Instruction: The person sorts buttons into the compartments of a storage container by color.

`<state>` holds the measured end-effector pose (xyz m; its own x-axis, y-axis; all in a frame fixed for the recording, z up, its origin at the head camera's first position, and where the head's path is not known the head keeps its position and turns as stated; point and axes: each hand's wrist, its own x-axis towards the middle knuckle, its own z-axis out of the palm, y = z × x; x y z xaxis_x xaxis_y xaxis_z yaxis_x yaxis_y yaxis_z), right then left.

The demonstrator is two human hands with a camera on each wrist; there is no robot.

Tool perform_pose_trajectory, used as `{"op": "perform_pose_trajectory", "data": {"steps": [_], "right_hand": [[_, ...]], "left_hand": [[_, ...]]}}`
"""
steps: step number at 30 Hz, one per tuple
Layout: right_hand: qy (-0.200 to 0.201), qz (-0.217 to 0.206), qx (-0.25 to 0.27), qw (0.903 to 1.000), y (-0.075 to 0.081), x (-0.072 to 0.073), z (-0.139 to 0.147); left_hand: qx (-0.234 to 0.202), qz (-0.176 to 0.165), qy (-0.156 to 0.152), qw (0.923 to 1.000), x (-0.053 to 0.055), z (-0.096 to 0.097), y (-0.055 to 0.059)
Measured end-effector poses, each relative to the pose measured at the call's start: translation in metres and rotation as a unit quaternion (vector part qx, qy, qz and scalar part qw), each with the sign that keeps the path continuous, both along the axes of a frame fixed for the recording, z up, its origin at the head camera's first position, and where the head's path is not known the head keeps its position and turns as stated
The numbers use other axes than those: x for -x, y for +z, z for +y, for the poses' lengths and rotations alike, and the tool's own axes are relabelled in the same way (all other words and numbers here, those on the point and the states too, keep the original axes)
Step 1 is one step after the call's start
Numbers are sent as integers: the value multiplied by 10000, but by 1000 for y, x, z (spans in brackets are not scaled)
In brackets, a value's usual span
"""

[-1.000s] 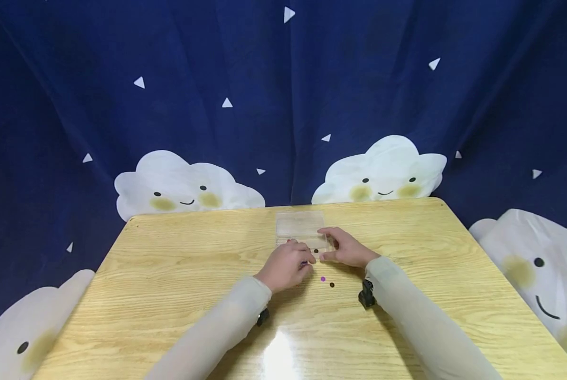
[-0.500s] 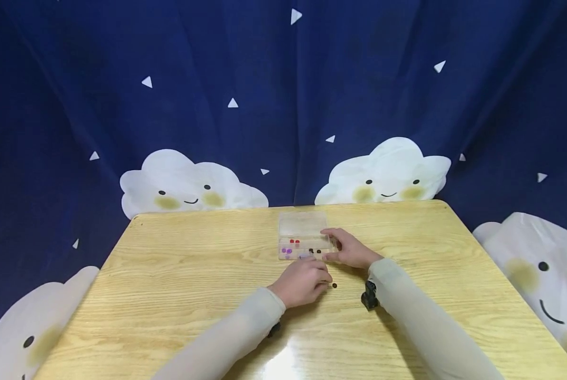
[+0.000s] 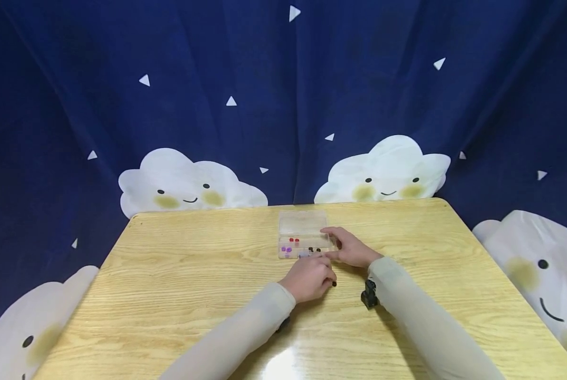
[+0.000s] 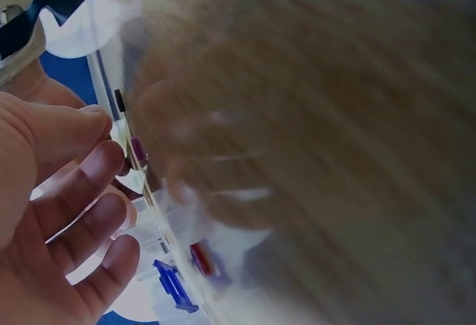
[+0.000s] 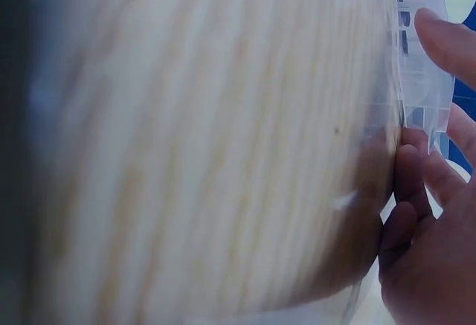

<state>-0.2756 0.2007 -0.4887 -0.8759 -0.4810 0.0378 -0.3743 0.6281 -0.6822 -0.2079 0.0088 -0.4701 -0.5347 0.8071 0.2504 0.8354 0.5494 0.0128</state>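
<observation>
My left hand (image 3: 310, 278) is over the table just in front of an open clear plastic box (image 3: 284, 257), its fingertips right at a small black disc (image 3: 334, 284). In the left wrist view, thumb and forefinger come near each other and the other fingers bend loosely. Past them lie a black disc (image 4: 120, 100), a purple disc (image 4: 137, 148) and a red disc (image 4: 201, 259). My right hand (image 3: 352, 249) grips the right end of the box, thumb at the front and fingers behind. Its fingers (image 5: 407, 172) are curled at the box end in the right wrist view.
Inside the box's compartments are red discs (image 3: 294, 240), purple discs (image 3: 286, 249) and black discs (image 3: 314, 249). A blue clasp (image 4: 175, 286) is on its front. The lid (image 3: 303, 221) lies back toward the table's far edge. Behind the wooden table (image 3: 193, 264) hangs a dark blue curtain (image 3: 193, 79).
My left hand has moved right and nearer to me, from the front of the box to the black disc. The box's left compartments have come into view. The right hand stays at the box.
</observation>
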Motion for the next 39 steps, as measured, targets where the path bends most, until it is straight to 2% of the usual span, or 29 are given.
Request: {"op": "perform_pose_trajectory", "data": {"steps": [5,13,22,28,34,39], "right_hand": [[-29,3,-19,10000,0,1,0],[15,5,-31,10000,0,1,0],[-25,-71,-39,10000,-1,3,0],[-20,-24,-58,10000,1,2,-1],[10,10,-21,10000,2,1,-1],[12,31,-9,10000,-1,2,1]], "left_hand": [[93,-82,59,9999,2,4,-2],[236,-373,377,9983,-1,8,0],[245,-431,415,9979,-1,8,0],[260,-257,347,9987,0,6,0],[353,-496,504,9969,-1,6,4],[405,-462,446,9971,-2,4,4]]}}
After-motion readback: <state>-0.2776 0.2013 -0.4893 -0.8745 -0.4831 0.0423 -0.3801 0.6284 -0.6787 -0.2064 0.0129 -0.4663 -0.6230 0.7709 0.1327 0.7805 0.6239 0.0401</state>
